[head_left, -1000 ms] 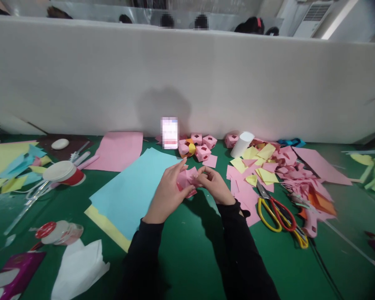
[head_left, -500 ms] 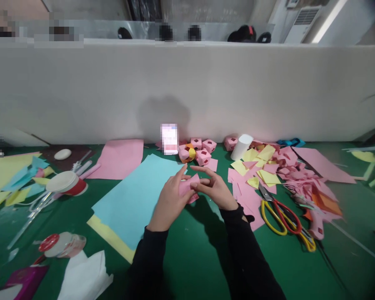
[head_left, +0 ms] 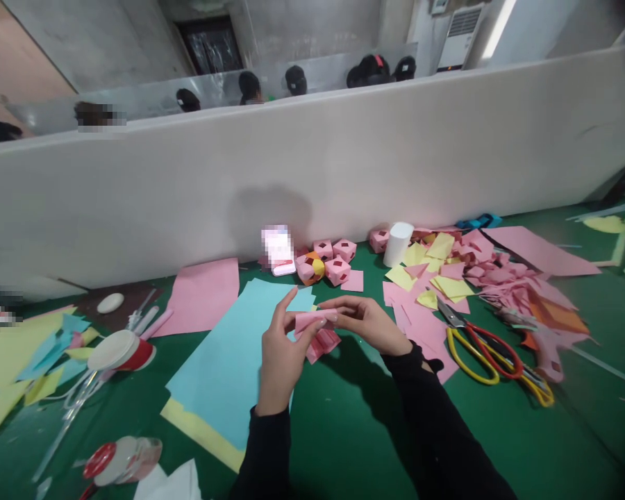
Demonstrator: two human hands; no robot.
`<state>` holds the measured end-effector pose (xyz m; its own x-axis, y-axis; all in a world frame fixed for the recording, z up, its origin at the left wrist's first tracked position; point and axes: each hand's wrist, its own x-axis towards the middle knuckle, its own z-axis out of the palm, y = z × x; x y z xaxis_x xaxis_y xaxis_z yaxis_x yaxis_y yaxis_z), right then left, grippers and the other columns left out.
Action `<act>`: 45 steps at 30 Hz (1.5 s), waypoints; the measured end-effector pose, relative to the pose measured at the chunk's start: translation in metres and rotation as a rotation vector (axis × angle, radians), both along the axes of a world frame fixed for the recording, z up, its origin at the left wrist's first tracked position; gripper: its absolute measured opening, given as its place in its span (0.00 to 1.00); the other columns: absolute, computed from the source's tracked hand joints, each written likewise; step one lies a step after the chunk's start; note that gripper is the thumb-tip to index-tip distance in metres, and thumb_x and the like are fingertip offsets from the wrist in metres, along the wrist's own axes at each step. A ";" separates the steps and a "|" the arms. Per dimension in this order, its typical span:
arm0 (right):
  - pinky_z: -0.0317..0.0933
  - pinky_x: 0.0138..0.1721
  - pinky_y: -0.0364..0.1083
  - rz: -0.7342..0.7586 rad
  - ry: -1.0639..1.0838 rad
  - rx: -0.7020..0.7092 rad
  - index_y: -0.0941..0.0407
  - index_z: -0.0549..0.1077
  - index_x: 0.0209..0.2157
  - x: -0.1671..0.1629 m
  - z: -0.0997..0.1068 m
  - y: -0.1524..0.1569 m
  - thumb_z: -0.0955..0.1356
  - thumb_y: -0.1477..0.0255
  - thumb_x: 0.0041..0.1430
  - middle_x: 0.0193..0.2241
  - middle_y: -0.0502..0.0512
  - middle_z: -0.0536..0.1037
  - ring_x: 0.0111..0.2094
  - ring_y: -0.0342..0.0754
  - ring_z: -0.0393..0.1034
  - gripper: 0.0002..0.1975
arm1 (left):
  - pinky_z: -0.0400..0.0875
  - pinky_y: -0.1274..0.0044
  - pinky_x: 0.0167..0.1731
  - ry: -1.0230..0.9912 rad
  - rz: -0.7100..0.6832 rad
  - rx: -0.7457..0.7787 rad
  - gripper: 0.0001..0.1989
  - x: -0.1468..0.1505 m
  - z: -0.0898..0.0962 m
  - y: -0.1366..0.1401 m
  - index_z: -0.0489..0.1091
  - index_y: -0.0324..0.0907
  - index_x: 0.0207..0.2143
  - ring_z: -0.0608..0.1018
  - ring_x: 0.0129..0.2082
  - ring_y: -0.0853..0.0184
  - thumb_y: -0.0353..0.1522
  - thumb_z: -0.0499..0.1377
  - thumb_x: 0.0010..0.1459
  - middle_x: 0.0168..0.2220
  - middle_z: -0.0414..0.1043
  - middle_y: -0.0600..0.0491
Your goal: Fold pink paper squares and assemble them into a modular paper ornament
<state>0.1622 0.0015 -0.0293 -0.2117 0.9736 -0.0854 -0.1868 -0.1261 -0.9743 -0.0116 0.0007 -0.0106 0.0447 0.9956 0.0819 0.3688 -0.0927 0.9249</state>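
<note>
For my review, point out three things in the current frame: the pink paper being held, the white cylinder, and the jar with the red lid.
Pink paper (head_left: 308, 319): head view, on its upper part.
White cylinder (head_left: 397, 246): head view, on its side.
Jar (head_left: 123, 460): head view, on its body.

No writing, brand or number can be read: the smartphone screen (head_left: 278, 248) is pixelated, and nothing can be deciphered on the black caps (head_left: 189, 101) beyond the white partition (head_left: 369, 167).
</note>
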 end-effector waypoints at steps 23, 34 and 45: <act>0.59 0.29 0.43 -0.089 -0.202 0.066 0.57 0.74 0.30 -0.008 -0.004 0.001 0.71 0.57 0.53 0.26 0.49 0.74 0.26 0.42 0.65 0.16 | 0.73 0.73 0.41 -0.274 0.020 -0.160 0.39 0.000 0.000 0.001 0.58 0.43 0.61 0.78 0.34 0.67 0.36 0.68 0.48 0.31 0.75 0.55; 0.65 0.31 0.44 -0.097 -0.153 0.075 0.57 0.76 0.33 -0.011 0.003 0.000 0.71 0.58 0.53 0.31 0.54 0.79 0.30 0.46 0.72 0.16 | 0.73 0.71 0.42 -0.274 0.025 -0.161 0.37 0.003 0.006 0.000 0.60 0.42 0.60 0.78 0.34 0.67 0.33 0.68 0.48 0.33 0.76 0.53; 0.64 0.35 0.46 -0.253 -0.086 0.018 0.58 0.78 0.30 -0.014 0.006 0.000 0.73 0.58 0.48 0.29 0.54 0.80 0.31 0.47 0.71 0.16 | 0.71 0.71 0.45 -0.217 -0.026 -0.142 0.35 0.003 0.001 -0.001 0.63 0.43 0.58 0.78 0.37 0.66 0.34 0.68 0.48 0.35 0.76 0.53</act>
<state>0.1480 0.0018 -0.0235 0.0457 0.9962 -0.0748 -0.1271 -0.0685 -0.9895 -0.0083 -0.0003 -0.0100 0.0671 0.9966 -0.0484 0.1593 0.0372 0.9865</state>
